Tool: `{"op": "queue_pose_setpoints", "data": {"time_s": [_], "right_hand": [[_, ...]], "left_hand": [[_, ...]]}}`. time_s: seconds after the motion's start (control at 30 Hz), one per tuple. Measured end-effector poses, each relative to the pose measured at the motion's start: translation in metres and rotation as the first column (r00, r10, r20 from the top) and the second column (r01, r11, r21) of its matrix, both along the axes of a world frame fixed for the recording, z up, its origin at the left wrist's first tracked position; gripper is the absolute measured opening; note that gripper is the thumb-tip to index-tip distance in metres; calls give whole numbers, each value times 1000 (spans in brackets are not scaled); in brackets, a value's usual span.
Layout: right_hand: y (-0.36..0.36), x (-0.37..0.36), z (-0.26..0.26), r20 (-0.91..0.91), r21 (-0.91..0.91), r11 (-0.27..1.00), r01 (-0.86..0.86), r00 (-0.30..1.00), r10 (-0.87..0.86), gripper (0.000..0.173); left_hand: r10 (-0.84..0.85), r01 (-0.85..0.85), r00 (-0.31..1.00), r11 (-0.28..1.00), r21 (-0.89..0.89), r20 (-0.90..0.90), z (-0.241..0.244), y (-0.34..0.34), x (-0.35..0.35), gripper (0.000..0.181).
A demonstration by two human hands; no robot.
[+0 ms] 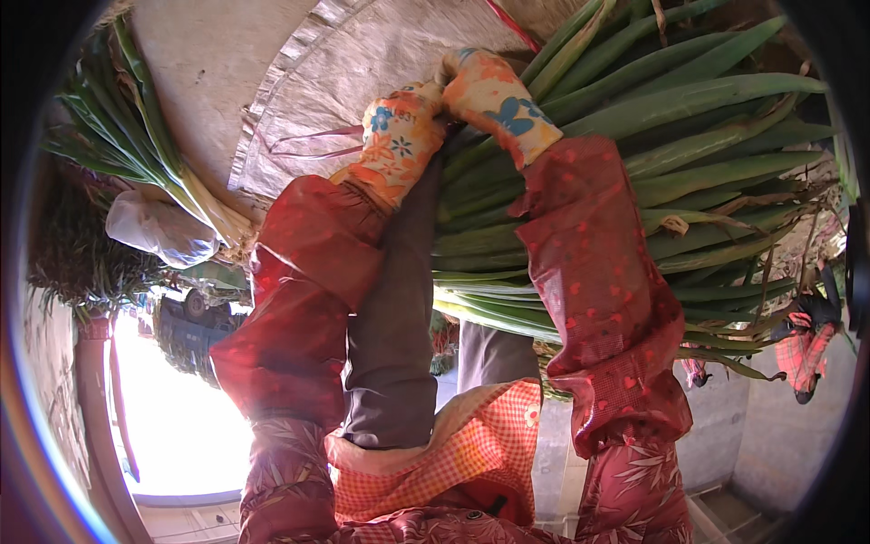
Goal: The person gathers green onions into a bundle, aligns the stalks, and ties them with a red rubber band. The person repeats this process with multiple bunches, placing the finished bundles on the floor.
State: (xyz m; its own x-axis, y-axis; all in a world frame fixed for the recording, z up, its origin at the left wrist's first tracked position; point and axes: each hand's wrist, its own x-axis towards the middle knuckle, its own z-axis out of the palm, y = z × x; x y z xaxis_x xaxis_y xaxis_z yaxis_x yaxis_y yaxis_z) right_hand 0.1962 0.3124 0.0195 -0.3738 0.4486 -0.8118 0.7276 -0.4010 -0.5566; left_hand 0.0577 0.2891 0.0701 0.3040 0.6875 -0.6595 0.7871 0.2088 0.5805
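My left hand [401,139], in an orange-and-white floral glove, has its fingers curled in front of me. A pink tie strip [316,141] runs into it from the left. My right hand [499,102], in a matching glove, is bent inward with its fingertips against the left hand. What lies between the fingertips is hidden. Beneath and beside the right forearm lies a large bundle of green onions [707,102], its leaves fanning to the right. A red strip [513,26] shows just beyond the right hand.
A pale woven sheet [306,81] lies on the ground beyond my hands. Loose green onions [183,194] and a clear plastic bag [163,228] are at left. My trouser leg [391,340] is between my arms. A person in plaid [805,350] appears far right, a vehicle [194,333] far left.
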Motion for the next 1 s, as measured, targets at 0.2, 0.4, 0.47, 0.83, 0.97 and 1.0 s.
{"op": "queue_pose_setpoints", "data": {"time_s": [0.2,0.4,0.47,0.83,0.97,1.0], "right_hand": [[35,6,32,-112,-555,808,197,945,-308,20],[22,19,11,-295,-253,962,-102,955,23,21],[24,11,12,-326,-298,954,-43,943,-59,21],[26,-5,27,-38,-330,943,45,997,-61,26],[16,-9,16,126,-194,976,-96,985,122,18],[11,-5,16,97,-97,989,-116,987,125,19]], "left_hand": [[-87,160,972,924,347,-217,-4,-17,-11,11],[-23,72,991,925,374,-132,-7,-12,-3,12],[22,38,987,928,371,-157,1,-9,-11,12],[-9,53,974,981,186,-228,8,-12,-9,6],[-33,67,982,981,181,-186,11,-13,-10,4],[-33,63,982,985,160,-183,13,-15,-11,4]]}}
